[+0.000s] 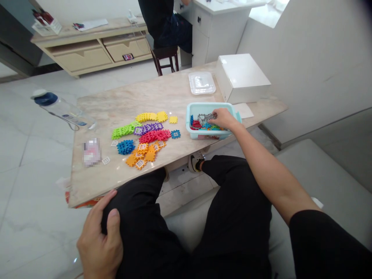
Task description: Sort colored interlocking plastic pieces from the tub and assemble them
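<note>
Over teal bin (203,134), right hand (223,118), table edge (116,186) near

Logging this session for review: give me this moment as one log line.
left hand: resting on leg | right hand: in teal plastic bin, on grey toy pieces | marble table: coloured toy tiles

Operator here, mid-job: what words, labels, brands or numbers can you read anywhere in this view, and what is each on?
No word, brand or number is legible anywhere in view.
Plastic water bottle: blue-and-white label, too small to read.
Small packet: printing blurred, unreadable.
Red-and-white carton: markings too small to read.
</note>
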`<state>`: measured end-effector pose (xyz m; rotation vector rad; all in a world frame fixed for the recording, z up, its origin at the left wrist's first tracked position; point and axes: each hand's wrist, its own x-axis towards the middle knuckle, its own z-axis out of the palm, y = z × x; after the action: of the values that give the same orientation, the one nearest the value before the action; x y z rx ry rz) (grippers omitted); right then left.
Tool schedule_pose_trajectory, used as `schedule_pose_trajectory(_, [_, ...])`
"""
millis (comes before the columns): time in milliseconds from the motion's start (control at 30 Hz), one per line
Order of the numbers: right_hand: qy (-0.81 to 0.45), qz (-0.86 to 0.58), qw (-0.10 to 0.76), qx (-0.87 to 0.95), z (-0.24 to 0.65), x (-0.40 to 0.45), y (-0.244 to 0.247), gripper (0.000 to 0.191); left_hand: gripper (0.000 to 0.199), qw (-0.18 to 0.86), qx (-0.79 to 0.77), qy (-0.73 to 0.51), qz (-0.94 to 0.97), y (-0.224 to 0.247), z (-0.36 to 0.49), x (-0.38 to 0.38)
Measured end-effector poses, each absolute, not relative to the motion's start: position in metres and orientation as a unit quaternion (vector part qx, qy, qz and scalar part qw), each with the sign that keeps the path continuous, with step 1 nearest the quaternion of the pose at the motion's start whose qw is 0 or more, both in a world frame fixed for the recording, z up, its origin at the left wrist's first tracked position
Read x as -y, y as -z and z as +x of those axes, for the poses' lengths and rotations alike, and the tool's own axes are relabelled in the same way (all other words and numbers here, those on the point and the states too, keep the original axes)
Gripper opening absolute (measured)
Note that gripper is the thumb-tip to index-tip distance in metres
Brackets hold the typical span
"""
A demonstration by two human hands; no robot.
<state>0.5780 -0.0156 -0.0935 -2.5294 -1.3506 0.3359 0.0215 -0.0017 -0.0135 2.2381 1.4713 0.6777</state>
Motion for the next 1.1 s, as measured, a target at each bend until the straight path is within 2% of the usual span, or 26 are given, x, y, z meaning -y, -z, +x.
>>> schedule_pose_trajectory(167, [-0.077,-0.903,0.135,0.4,0.565,0.006,0.092,0.039,0.049,0.187,-0.515,-0.249,0.799,0.014,0.026,0.003])
schedule_pose_trajectory(400, [-0.101,-0.921,0.065,0.37,0.536,-0.027,0.09,0.044,0.048,0.198,-0.495,-0.261,0.805,0.018,0.023,0.001])
schedule_pose_trajectory(567, [-0.129,-0.917,0.061,0.372,0.527,-0.037,0.088,0.04,0.048,0.204,-0.493,-0.264,0.804,0.022,0.011,-0.002])
schedule_pose_trajectory(800, [-0.141,-0.906,0.052,0.396,0.527,-0.034,0.094,0.064,0.048,0.204,-0.496,-0.275,0.798,0.023,0.008,-0.003])
schedule_pose_trajectory(1100, [-0.139,-0.904,0.029,0.404,0.53,-0.034,0.103,0.06,0.046,0.206,-0.5,-0.272,0.796,0.018,0.018,0.003])
